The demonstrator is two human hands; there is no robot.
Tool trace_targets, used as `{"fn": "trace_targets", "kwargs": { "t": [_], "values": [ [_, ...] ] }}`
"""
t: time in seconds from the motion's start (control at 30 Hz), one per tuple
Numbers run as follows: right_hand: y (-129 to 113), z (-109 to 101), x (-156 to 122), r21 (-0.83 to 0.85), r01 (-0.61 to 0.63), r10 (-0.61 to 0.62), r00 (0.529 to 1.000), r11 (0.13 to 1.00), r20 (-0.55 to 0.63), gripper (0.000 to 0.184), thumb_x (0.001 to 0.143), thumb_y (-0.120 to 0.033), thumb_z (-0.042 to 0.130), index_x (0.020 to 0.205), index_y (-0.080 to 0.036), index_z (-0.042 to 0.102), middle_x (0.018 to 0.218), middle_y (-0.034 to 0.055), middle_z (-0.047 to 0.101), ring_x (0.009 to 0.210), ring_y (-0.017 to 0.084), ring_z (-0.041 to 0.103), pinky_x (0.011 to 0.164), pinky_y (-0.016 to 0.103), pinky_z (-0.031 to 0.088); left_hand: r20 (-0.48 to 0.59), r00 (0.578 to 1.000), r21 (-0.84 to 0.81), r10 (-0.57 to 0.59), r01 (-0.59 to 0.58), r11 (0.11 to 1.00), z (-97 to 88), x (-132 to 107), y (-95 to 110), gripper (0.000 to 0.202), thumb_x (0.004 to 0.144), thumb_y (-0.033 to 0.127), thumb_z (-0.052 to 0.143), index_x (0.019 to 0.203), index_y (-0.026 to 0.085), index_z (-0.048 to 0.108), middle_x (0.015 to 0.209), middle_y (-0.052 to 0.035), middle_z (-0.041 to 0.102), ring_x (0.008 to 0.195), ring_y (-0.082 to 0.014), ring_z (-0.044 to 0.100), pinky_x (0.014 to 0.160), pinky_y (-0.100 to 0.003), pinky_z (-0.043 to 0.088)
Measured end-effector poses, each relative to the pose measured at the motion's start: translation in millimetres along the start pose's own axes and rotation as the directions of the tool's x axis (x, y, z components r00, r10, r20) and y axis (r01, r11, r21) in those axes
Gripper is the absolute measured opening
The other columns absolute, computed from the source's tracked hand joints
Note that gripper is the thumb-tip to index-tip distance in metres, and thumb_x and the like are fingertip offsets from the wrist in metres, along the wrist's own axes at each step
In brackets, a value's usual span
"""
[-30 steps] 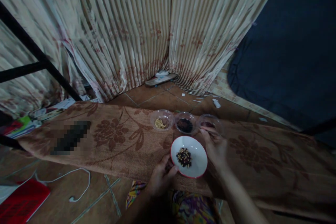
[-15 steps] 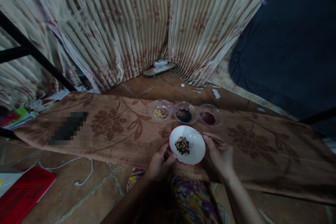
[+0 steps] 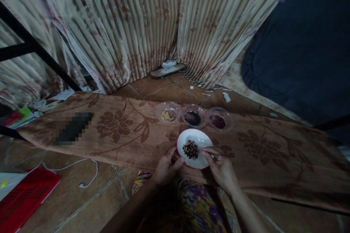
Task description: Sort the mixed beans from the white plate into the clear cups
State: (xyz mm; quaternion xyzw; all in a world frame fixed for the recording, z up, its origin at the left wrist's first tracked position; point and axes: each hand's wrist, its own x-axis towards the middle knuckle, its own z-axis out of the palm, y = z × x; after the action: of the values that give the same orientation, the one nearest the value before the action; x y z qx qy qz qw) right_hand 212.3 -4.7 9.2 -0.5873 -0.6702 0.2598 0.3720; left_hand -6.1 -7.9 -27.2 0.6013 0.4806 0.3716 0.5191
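A white bowl with a red rim stands on the cloth, holding a mixed pile of black, yellow and dark red beans. My left hand grips its left rim between thumb and fingers. Over the bowl's right side, my right hand is closed on thin metal tweezers, mostly hidden by the fingers; the fingertips are close to the pile. Just beyond the bowl are three clear plastic cups: one with yellow beans, one with black beans, one with dark red beans.
A brown flowered cloth covers the long bench. At its left lies a dark pixelated object. A red basket and a white cable are on the tiled floor. Striped curtains and a skateboard are behind.
My right hand has moved left and inward over the bowl, bringing the tweezers toward the bean pile. My left hand keeps its hold on the rim. The view has shifted slightly.
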Motion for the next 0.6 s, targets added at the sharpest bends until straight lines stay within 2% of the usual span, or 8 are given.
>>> {"fn": "trace_targets", "kwargs": {
  "t": [0.4, 0.6],
  "values": [
    [2.6, 5.9, 3.3, -0.064, 0.023, -0.022, 1.000, 0.998, 0.015, 0.031, 0.090, -0.045, 0.049, 0.094, -0.022, 0.071, 0.098, 0.0075, 0.070, 0.096, 0.023, 0.063, 0.085, 0.037, 0.048, -0.006, 1.000, 0.007, 0.005, -0.005, 1.000, 0.0, -1.0, 0.3, 0.041, 0.088, 0.034, 0.054, 0.126, 0.019, 0.052, 0.077, 0.0017, 0.056, 0.070, -0.0133, 0.051, 0.066, -0.022, 0.042],
    [0.3, 6.9, 4.3, -0.082, 0.038, -0.037, 0.999, 0.996, 0.010, 0.032, 0.090, -0.045, 0.048, 0.091, -0.023, 0.071, 0.096, 0.0071, 0.070, 0.094, 0.023, 0.063, 0.083, 0.036, 0.049, -0.016, 1.000, 0.021, 0.017, -0.017, 1.000, -0.1, -0.8, 0.0, 0.041, 0.087, 0.035, 0.055, 0.125, 0.018, 0.053, 0.083, -0.0013, 0.060, 0.075, -0.0148, 0.053, 0.070, -0.024, 0.043]
  ]
}}
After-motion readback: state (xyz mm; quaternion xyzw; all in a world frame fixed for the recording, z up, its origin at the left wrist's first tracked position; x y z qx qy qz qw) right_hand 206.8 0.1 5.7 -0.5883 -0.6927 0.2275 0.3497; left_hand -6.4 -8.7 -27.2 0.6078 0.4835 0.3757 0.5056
